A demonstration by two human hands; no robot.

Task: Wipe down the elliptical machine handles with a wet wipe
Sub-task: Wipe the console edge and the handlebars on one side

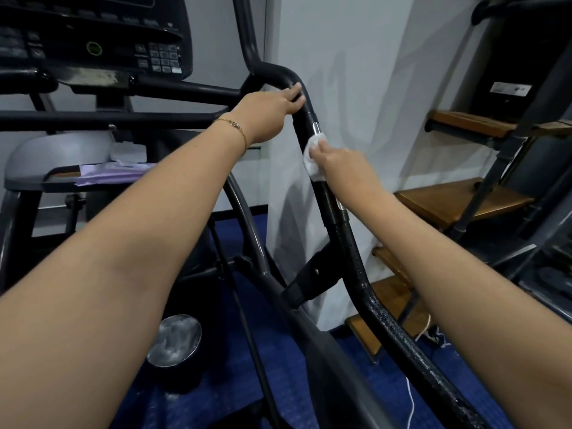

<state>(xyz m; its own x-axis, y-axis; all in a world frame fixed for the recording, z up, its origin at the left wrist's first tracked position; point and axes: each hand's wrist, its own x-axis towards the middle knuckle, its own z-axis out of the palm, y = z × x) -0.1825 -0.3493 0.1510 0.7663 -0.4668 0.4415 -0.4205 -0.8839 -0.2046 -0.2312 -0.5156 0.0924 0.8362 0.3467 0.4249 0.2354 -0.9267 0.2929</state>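
Item: elliptical handle (356,252), black, tubular. It is running from a bend near the console (93,35) down toward the lower right, and its lower stretch is glistening with droplets.

Item: wet wipe (313,157), white, bunched. It is lying against the handle just below a small silver band, partway between the bend and a joint in the tube.

Item: right hand (340,164). It is holding the wipe, with its thumb and fingers closing round it and pressing it to the tube.

Item: left hand (272,109). It is gripping the handle's upper bend with its fingers curling over the top, and a thin gold bracelet (235,126) is sitting on the wrist.

Item: wipe pack (123,173), purple, flat. It is lying on the machine's grey ledge (28,168) at left, and a white sheet is poking up out of its opening.

Item: round bin (175,340), dark, with a silver lid. It is standing on the blue carpet (309,382) beneath the left forearm; the lid is covering it, so its contents are not showing.

Item: wooden steps (458,199). They are rising at right, behind the handle.
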